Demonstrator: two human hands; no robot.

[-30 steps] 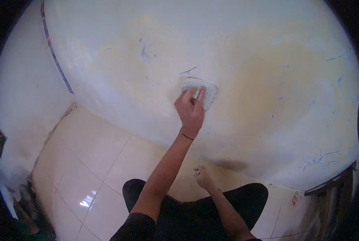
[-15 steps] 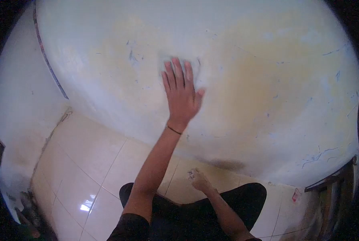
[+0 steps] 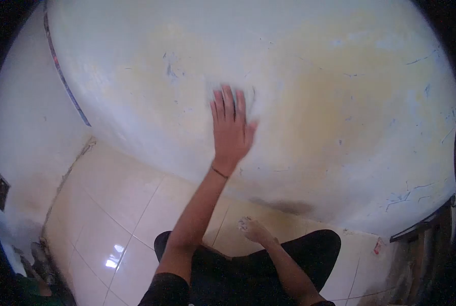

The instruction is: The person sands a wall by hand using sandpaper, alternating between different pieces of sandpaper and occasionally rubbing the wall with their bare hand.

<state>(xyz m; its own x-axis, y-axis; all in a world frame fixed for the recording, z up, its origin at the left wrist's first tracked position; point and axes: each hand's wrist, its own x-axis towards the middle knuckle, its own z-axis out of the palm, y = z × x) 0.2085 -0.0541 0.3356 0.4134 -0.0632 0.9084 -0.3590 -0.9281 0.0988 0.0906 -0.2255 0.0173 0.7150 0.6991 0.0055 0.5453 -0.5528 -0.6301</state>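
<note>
My left hand (image 3: 233, 127) lies flat against the wall (image 3: 309, 92), fingers stretched out and slightly apart, pointing upward, with the thumb out to the right. A dark thin band circles its wrist. Around the fingertips is a greyish smooth patch, and short dark marks show just to their right. Above my lap, near the foot of the wall, my right hand (image 3: 256, 232) is closed. Its fingers look coated in whitish matter. Whether they hold a lump of it or something else, I cannot make out.
Glossy floor tiles (image 3: 103, 217) run up to the wall, which has yellowish areas, scratches and cracks. My dark-clothed legs (image 3: 243, 278) are folded below. A small red-and-white scrap (image 3: 378, 246) lies at right, beside a dark wooden frame (image 3: 424, 247). Another person's green clothing (image 3: 39, 293) shows lower left.
My left hand has slid a little down the wall, still flat. My right hand stays closed at nearly the same spot. More green clothing shows at lower left.
</note>
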